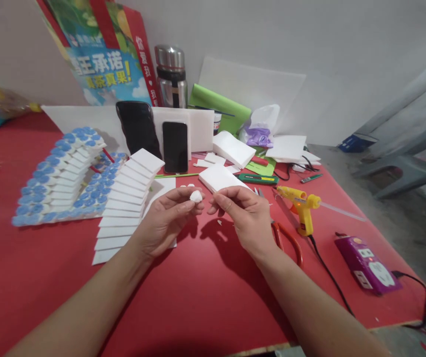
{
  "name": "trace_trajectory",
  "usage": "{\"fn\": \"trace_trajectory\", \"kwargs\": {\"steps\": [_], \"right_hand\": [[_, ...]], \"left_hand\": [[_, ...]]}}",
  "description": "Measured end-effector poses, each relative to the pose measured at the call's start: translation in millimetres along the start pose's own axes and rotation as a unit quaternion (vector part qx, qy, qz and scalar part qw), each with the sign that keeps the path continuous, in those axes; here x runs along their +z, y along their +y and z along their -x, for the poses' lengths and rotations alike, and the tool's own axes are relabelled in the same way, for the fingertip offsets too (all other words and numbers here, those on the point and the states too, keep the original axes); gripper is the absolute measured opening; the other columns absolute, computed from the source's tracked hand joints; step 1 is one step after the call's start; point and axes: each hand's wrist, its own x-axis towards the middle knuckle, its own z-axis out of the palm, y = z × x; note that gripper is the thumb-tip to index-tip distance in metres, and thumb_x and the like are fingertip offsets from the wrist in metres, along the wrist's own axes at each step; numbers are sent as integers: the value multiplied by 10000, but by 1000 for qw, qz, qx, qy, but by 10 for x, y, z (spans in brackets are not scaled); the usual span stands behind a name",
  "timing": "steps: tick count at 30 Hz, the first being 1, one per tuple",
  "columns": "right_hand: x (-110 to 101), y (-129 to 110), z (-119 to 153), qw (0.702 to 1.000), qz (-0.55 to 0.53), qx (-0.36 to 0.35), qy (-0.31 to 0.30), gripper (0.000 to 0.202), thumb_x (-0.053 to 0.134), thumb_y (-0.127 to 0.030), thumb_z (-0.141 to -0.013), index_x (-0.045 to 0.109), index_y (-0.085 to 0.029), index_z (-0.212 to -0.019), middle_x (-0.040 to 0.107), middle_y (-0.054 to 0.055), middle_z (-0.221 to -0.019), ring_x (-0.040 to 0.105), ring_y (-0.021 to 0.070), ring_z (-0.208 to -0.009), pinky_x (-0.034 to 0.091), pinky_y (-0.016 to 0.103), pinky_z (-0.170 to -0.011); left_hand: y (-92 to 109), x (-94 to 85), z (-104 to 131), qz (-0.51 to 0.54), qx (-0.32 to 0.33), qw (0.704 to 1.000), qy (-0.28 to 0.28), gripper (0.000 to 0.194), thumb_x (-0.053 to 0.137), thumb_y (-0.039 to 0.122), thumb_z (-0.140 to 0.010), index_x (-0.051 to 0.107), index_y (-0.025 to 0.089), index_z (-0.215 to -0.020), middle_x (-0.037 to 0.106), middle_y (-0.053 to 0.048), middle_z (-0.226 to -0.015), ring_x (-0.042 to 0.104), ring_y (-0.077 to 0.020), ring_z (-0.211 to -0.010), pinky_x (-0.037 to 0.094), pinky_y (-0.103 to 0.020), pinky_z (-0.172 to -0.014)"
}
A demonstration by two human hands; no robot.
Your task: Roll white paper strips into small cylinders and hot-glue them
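In my left hand a small rounded white foam piece is pinched between thumb and fingertips. My right hand is closed in a pinch just to the right of it; whatever its fingertips hold, if anything, is too small to make out. Under and left of my left hand stands a stepped, curving stack of white foam boards. Farther left rests a curved model with white steps and blue-topped white pieces. Scissors with red handles lie partly hidden behind my right hand.
A yellow glue gun with a lit orange light stands at the right, its cord running toward the front edge. Near it sits a purple power box. A green cutter, white blocks and a phone are behind my hands.
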Motion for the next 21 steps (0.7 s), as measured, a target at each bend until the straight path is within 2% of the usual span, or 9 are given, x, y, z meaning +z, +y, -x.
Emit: {"fn": "trace_trajectory", "kwargs": {"steps": [3,8,10,15,19,21], "right_hand": [[-4,-9,8,1000,8,-29,7,104,679,-256,-968,749,-193,-925,752,10,-737,657,127,-654,522,259,-619],[27,7,20,998,-15,-59,-12,141,581,-267,-1033,706,-204,-1015,780,52,-1015,695,132,-722,507,270,-595],[35,6,29,998,-9,-57,-22,154,564,-270,-1042,704,-207,-1034,781,52,-1007,706,137,-725,513,277,-600],[28,-32,61,993,82,-77,-26,194,552,-250,-1044,743,-223,-1067,756,11,-809,691,136,-695,549,286,-653],[39,-50,83,989,119,-85,-30,192,553,-249,-1037,736,-244,-1095,758,1,-809,699,137,-688,588,301,-693],[54,-35,91,991,106,-68,-36,174,553,-269,-1037,716,-244,-1094,781,15,-903,704,129,-669,592,298,-672]], "left_hand": [[9,12,15,-19,6,1000,-11,326,963,191,-614,844,177,-917,793,-53,-879,698,-139,-751,586,-262,-783],[-11,-8,14,-42,23,999,-6,320,957,219,-648,862,203,-953,819,-71,-994,708,-139,-787,591,-265,-822],[-20,-19,11,-47,29,998,-8,313,950,227,-666,864,213,-968,822,-73,-1026,708,-135,-791,589,-265,-835],[-42,-25,7,-62,34,997,12,310,941,225,-683,862,208,-981,823,-76,-961,717,-153,-800,589,-294,-853],[-73,-31,-3,-69,54,996,33,296,941,229,-679,859,211,-963,819,-78,-932,726,-174,-792,597,-330,-837],[-85,-33,-11,-70,64,995,42,294,944,231,-671,855,204,-950,812,-72,-896,727,-174,-786,599,-323,-818]]}}
